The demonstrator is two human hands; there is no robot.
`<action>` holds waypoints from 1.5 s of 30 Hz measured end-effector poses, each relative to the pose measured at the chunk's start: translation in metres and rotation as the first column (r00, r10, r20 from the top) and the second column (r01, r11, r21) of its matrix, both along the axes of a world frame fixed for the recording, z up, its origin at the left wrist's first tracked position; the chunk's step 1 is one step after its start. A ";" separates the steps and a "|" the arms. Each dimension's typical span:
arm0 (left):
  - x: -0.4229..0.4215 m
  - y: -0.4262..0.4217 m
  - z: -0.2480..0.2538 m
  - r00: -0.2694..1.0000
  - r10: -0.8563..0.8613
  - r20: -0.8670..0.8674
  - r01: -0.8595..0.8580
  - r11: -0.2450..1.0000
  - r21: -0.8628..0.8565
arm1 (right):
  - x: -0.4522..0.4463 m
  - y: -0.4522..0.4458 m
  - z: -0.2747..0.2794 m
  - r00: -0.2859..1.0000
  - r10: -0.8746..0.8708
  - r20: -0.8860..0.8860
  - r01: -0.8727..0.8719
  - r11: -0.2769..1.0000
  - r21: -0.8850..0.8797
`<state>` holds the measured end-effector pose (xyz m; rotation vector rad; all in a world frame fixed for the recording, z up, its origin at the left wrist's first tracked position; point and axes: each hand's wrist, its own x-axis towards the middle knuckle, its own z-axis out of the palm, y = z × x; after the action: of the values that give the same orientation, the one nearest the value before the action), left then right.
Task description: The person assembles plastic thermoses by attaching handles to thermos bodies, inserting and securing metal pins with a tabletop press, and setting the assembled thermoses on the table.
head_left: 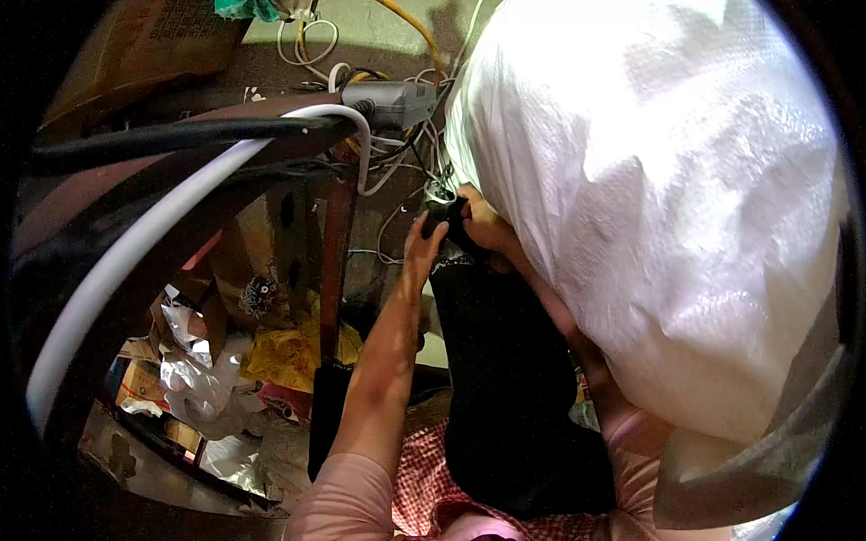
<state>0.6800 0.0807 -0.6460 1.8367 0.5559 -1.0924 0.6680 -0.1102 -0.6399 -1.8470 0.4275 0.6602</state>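
My left hand (422, 245) is closed around the left side of a small dark object (440, 213), with thumb and fingers on it. That object has a bright, whitish rounded top; I cannot make out its kind. On its right side, my right hand (483, 223) is curled with the fingers bent against it. Both hands are just past the lace-trimmed end of a black trouser leg (505, 361). Thin white and dark cables (433, 153) run close above the hands.
A large white woven sack (667, 198) bulges along the right, against my right forearm. At left, a thick white cable (171, 194) crosses a dark metal frame (334, 261). A grey power box (388, 102) sits above. Crumpled plastic bags (203, 383) and cardboard (144, 54) are at left.
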 end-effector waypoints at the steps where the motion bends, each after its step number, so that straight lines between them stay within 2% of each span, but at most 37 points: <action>1: 0.002 0.004 0.001 1.000 0.000 -0.001 0.000 1.000 0.001 | 0.000 0.000 0.002 0.995 -0.019 -0.100 0.020 1.000 0.016; 3: 0.006 0.011 0.004 0.976 -0.205 0.069 0.200 0.977 0.071 | -0.006 0.002 -0.009 0.993 0.075 -0.087 -0.063 0.988 0.138; 4: 0.007 0.013 0.005 0.975 -0.211 0.067 0.206 0.976 0.071 | -0.014 0.003 -0.022 0.991 0.103 -0.081 -0.088 0.980 0.178; 5: 0.007 0.015 0.007 0.968 -0.232 0.097 0.227 0.972 0.065 | -0.021 0.005 -0.034 0.965 0.190 0.181 -0.178 0.981 -0.081; 7: 0.005 0.014 0.005 0.960 -0.249 0.126 0.243 0.968 0.059 | -0.067 0.010 -0.124 0.786 0.231 0.574 -0.064 0.953 -0.296; 8: 0.003 0.014 -0.007 0.978 -0.194 0.071 0.187 0.978 0.087 | -0.055 0.008 -0.101 0.786 0.232 0.573 -0.065 0.953 -0.297; 10: 0.005 0.009 -0.021 0.991 -0.134 0.018 0.131 0.985 0.112 | -0.017 0.002 -0.031 0.841 0.190 0.507 -0.131 0.980 -0.149; 11: 0.005 0.006 -0.024 0.999 -0.041 -0.009 0.041 0.999 -0.004 | -0.016 0.002 -0.040 0.842 0.191 0.504 -0.132 0.980 -0.151; 12: 0.002 0.007 -0.029 0.998 0.047 -0.049 -0.053 0.992 -0.113 | -0.012 0.003 -0.050 0.994 -0.010 0.112 -0.005 0.990 0.138; 13: -0.002 0.009 -0.031 0.983 0.152 -0.105 -0.174 0.953 -0.249 | -0.012 0.005 -0.057 0.935 -0.108 -0.339 0.228 0.913 0.338; 14: -0.001 0.010 -0.030 0.983 0.152 -0.106 -0.174 0.953 -0.248 | -0.016 0.005 -0.055 0.934 -0.108 -0.340 0.229 0.912 0.339; 15: 0.002 0.010 -0.028 0.934 0.262 -0.245 -0.337 0.873 -0.352 | -0.004 0.002 -0.023 0.924 -0.120 -0.363 0.235 0.928 0.291; 16: 0.007 0.007 -0.023 0.920 0.267 -0.286 -0.379 0.790 -0.481 | 0.008 0.001 0.006 0.914 -0.130 -0.385 0.235 0.941 0.241; 17: 0.011 0.003 -0.018 0.903 0.261 -0.341 -0.422 0.686 -0.593 | 0.016 0.003 0.021 0.898 -0.059 -0.435 0.155 0.970 0.188; 18: 0.010 0.002 -0.023 0.902 0.263 -0.341 -0.424 0.685 -0.593 | 0.020 0.001 0.024 0.898 -0.057 -0.436 0.153 0.970 0.188; 19: 0.010 0.001 -0.029 0.850 0.343 -0.400 -0.518 0.684 -0.514 | 0.023 0.001 0.026 0.896 -0.020 -0.443 0.109 0.979 0.175; 21: 0.011 -0.010 -0.045 0.926 0.374 -0.049 -0.356 0.827 -0.435 | 0.029 -0.004 0.036 0.874 0.083 -0.479 -0.053 0.996 0.076; 22: 0.009 -0.015 -0.050 0.926 0.374 -0.051 -0.358 0.826 -0.436 | 0.033 -0.006 0.043 0.873 0.082 -0.480 -0.053 0.996 0.074; 24: 0.013 -0.024 -0.046 0.868 0.488 -0.092 -0.470 0.750 -0.465 | 0.043 -0.007 0.059 0.736 -0.140 -0.662 0.207 0.978 0.023; 25: 0.015 -0.025 -0.045 0.917 0.399 0.017 -0.343 0.809 -0.478 | 0.034 -0.004 0.050 0.728 -0.153 -0.668 0.240 0.970 0.039; 26: 0.015 -0.026 -0.039 0.918 0.397 0.018 -0.341 0.810 -0.477 | 0.025 -0.002 0.039 0.720 -0.166 -0.674 0.273 0.960 0.055; 28: 0.008 -0.028 -0.028 0.898 0.439 0.015 -0.394 0.820 -0.414 | 0.020 0.007 0.033 0.875 -0.266 -0.404 0.327 0.941 0.090; 29: 0.010 -0.028 -0.023 0.872 0.486 -0.048 -0.475 0.821 -0.318 | 0.019 0.006 0.032 0.875 -0.265 -0.404 0.326 0.941 0.089; 30: 0.009 -0.028 -0.025 0.872 0.488 -0.049 -0.476 0.820 -0.318 | 0.026 0.003 0.044 0.914 -0.212 -0.345 0.252 0.965 0.075; 32: 0.002 -0.023 -0.036 0.885 0.434 0.165 -0.417 0.900 -0.129 | 0.030 0.001 0.053 0.946 -0.153 -0.287 0.176 0.983 0.056; 33: 0.003 -0.015 -0.039 0.864 0.500 0.068 -0.464 0.840 -0.280 | 0.029 0.002 0.053 0.964 -0.175 -0.199 0.189 0.980 0.054; 34: 0.000 -0.012 -0.042 0.865 0.497 0.070 -0.462 0.843 -0.277 | 0.028 0.003 0.052 0.974 -0.199 -0.108 0.205 0.977 0.055; 35: -0.004 -0.010 -0.045 0.926 0.339 0.165 -0.324 0.939 -0.113 | 0.026 0.005 0.052 0.974 -0.200 -0.107 0.206 0.977 0.057; 36: -0.004 -0.009 -0.042 0.960 0.159 0.229 -0.178 0.982 0.067 | 0.027 0.005 0.058 0.981 -0.191 -0.042 0.193 0.980 0.045; 37: -0.005 -0.006 -0.038 0.961 0.157 0.229 -0.177 0.982 0.068 | 0.030 0.006 0.063 0.983 -0.182 0.022 0.181 0.983 0.032; 38: -0.006 0.000 -0.033 0.946 0.016 0.324 -0.059 0.990 0.124 | 0.032 0.010 0.062 0.983 -0.181 0.022 0.181 0.983 0.034; 39: -0.010 0.007 -0.031 0.905 -0.128 0.407 0.052 0.980 0.191 | 0.035 0.016 0.061 0.979 -0.161 0.121 0.161 0.987 0.011; 40: -0.011 0.012 -0.032 0.886 -0.136 0.444 0.058 0.981 0.185 | 0.037 0.019 0.060 0.966 -0.138 0.218 0.144 0.990 -0.012; 42: -0.015 0.021 -0.034 0.843 -0.153 0.516 0.071 0.982 0.175 | 0.043 0.016 0.062 0.984 -0.087 0.156 0.091 0.996 -0.023; 43: -0.012 0.021 -0.041 0.888 -0.025 0.459 0.042 0.999 -0.026 | 0.046 0.013 0.066 0.993 0.000 0.120 -0.015 0.993 0.120; 44: -0.018 0.025 -0.041 0.936 0.259 0.237 -0.193 0.944 -0.267 | 0.048 0.010 0.070 0.991 0.093 0.097 -0.115 0.957 0.264; 45: -0.004 0.013 -0.009 0.821 0.565 -0.074 -0.539 0.728 -0.424 | 0.053 0.007 0.080 0.999 0.052 -0.011 -0.045 0.946 0.320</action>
<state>0.6758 0.0938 -0.6548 1.1904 0.7069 -0.6713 0.7205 -0.1033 -0.5604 -1.5470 0.2695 0.7359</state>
